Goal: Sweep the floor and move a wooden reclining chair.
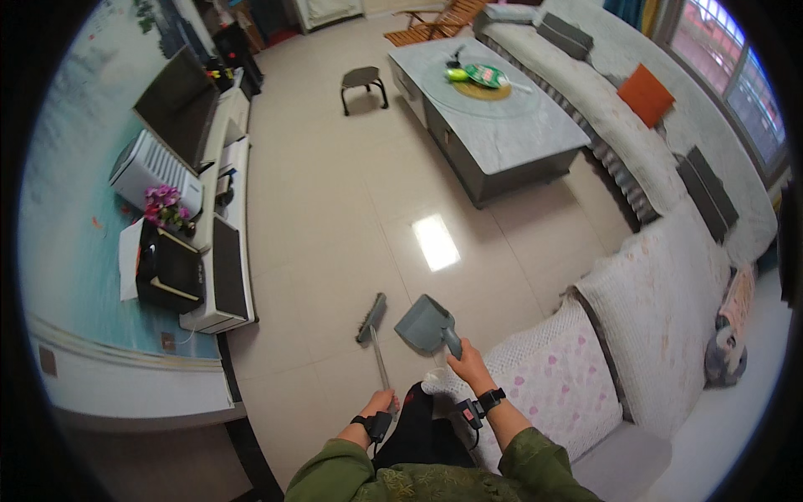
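My left hand [382,401] is closed around the metal handle of a floor brush [371,319], whose bristled head points away from me over the tiled floor. My right hand [469,364] grips the short handle of a grey plastic dustpan [424,323]. The pan lies to the right of the brush head, with a gap between them. Whether either tool touches the floor, I cannot tell. Both wrists wear black straps with small devices.
A marble-topped coffee table [533,138] stands ahead on the right, a small stool [362,77] beyond. Along the left runs a TV cabinet [229,276]. A covered sofa [564,370] borders my right side, close to my legs. Light reflects off the floor [313,219].
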A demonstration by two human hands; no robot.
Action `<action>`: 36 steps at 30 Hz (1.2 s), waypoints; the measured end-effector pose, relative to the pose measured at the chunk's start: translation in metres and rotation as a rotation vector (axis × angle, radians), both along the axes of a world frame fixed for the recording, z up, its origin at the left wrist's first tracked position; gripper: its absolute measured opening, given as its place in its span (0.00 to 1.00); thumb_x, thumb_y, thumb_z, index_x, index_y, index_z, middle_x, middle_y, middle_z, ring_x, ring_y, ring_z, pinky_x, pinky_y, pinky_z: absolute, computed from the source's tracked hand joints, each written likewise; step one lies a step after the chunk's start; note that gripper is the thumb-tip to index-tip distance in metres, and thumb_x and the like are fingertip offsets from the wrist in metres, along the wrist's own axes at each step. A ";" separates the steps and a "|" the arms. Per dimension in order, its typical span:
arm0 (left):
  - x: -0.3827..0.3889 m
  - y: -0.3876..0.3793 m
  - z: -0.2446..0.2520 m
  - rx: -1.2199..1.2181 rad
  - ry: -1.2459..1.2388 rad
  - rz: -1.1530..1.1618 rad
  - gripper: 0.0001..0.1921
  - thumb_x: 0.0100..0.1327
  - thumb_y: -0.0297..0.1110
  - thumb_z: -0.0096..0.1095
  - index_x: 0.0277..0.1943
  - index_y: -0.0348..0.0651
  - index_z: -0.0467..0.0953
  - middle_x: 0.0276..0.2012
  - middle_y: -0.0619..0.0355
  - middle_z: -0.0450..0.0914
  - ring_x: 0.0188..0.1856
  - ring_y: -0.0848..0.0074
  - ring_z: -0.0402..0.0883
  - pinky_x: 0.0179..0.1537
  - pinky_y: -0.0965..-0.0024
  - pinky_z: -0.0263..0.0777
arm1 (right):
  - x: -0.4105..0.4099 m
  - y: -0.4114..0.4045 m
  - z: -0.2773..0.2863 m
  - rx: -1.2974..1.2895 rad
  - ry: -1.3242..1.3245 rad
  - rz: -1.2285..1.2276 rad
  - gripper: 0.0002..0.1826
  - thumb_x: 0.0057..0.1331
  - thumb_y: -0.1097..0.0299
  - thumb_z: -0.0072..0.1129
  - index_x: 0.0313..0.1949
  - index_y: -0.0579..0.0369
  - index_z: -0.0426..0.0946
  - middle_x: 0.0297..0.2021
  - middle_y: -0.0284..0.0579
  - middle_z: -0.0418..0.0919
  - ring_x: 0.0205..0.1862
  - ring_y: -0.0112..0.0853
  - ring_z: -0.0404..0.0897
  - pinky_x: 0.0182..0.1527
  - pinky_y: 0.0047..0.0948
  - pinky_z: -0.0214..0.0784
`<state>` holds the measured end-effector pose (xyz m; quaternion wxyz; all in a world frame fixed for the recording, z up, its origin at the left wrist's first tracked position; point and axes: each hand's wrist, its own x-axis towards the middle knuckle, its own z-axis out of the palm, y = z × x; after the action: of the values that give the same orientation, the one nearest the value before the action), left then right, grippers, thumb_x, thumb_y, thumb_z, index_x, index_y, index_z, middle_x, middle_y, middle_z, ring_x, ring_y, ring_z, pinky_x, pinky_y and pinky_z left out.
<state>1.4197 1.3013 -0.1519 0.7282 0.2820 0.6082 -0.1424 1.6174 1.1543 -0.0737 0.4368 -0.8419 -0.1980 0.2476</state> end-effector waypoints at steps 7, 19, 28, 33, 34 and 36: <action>-0.052 0.034 0.046 0.121 -0.016 -0.200 0.08 0.51 0.28 0.44 0.21 0.32 0.63 0.15 0.55 0.65 0.16 0.73 0.65 0.16 0.71 0.63 | -0.021 -0.026 -0.015 -0.021 -0.087 -0.087 0.16 0.42 0.65 0.52 0.26 0.64 0.62 0.19 0.54 0.68 0.22 0.43 0.69 0.25 0.33 0.61; -0.105 0.042 0.110 0.122 -0.014 -0.673 0.08 0.48 0.29 0.45 0.19 0.35 0.65 0.12 0.58 0.67 0.13 0.76 0.66 0.15 0.73 0.62 | -0.047 -0.063 -0.001 0.271 0.195 -0.553 0.09 0.47 0.71 0.51 0.23 0.58 0.59 0.12 0.36 0.63 0.13 0.22 0.62 0.15 0.20 0.55; -0.063 0.109 0.065 0.144 -0.043 -0.845 0.11 0.51 0.30 0.47 0.21 0.30 0.67 0.14 0.56 0.68 0.13 0.76 0.65 0.15 0.73 0.61 | -0.037 -0.051 0.012 0.153 0.330 -0.573 0.09 0.46 0.72 0.50 0.22 0.58 0.60 0.11 0.37 0.63 0.12 0.23 0.62 0.14 0.20 0.55; -0.055 0.189 0.050 0.168 -0.076 -0.786 0.10 0.50 0.30 0.49 0.21 0.30 0.68 0.14 0.54 0.69 0.14 0.75 0.66 0.15 0.73 0.62 | -0.026 -0.031 0.020 0.060 0.322 -0.560 0.09 0.46 0.74 0.50 0.23 0.58 0.59 0.12 0.38 0.63 0.12 0.23 0.62 0.13 0.20 0.54; -0.054 0.202 0.042 0.176 -0.063 -0.719 0.09 0.49 0.30 0.48 0.21 0.32 0.68 0.15 0.55 0.70 0.15 0.75 0.67 0.16 0.73 0.63 | -0.024 -0.026 0.022 0.055 0.337 -0.554 0.09 0.46 0.74 0.50 0.24 0.59 0.59 0.11 0.38 0.63 0.11 0.23 0.62 0.13 0.20 0.54; -0.054 0.216 0.039 0.177 -0.052 -0.651 0.08 0.49 0.30 0.47 0.21 0.33 0.69 0.16 0.55 0.70 0.16 0.75 0.69 0.18 0.74 0.64 | -0.020 -0.016 0.026 0.058 0.354 -0.552 0.09 0.46 0.74 0.50 0.24 0.59 0.59 0.12 0.37 0.63 0.11 0.23 0.62 0.13 0.20 0.54</action>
<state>1.3661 1.5171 -0.1132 0.6327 0.5269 0.4775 -0.3067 1.5977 1.1381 -0.0472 0.5389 -0.7948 0.1094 0.2566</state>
